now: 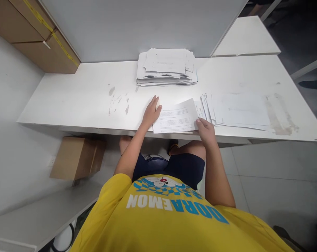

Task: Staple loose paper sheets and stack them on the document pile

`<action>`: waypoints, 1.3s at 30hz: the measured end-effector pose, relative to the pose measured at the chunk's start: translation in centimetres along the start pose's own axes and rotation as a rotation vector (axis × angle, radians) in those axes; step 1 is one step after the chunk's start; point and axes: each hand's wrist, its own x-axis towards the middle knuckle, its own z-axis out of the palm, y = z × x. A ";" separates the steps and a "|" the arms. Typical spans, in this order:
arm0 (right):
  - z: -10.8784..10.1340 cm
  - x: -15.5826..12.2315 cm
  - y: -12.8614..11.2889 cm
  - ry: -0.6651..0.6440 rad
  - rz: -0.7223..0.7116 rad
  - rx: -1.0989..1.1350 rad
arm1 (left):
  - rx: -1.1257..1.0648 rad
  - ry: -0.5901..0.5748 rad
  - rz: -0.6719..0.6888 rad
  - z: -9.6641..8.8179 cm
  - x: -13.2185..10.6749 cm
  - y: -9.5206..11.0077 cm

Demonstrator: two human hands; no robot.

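A printed sheet of paper (176, 117) lies at the desk's front edge, turned slightly. My left hand (151, 112) rests flat along its left side, fingers stretched out and pointing away from me. At the sheet's lower right corner, my right hand (206, 131) is closed, with the thumb on top pinching the paper. Just right of the sheet, several loose papers (205, 107) lie overlapped, partly covered by it. They run into a flat spread of white papers (239, 110) farther right.
A thick stack of papers (167, 64) stands at the back, against the grey panel (148, 28). Cardboard boxes (61, 52) fill the back left corner of the white desk (90, 94). Another cardboard box (71, 157) is below the desk. Stains mark the desktop on both sides.
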 end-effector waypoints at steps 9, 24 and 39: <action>0.0 -0.2 -1.0 0.019 -0.007 -0.066 | 0.001 -0.021 -0.013 -0.2 0.0 0.3; 0.0 -0.3 -1.4 0.002 -0.018 -0.062 | 0.002 -0.009 -0.002 0.0 0.3 -0.1; 0.1 -0.2 -1.5 -0.004 -0.026 -0.049 | -0.074 -0.015 -0.014 -0.3 -0.1 0.4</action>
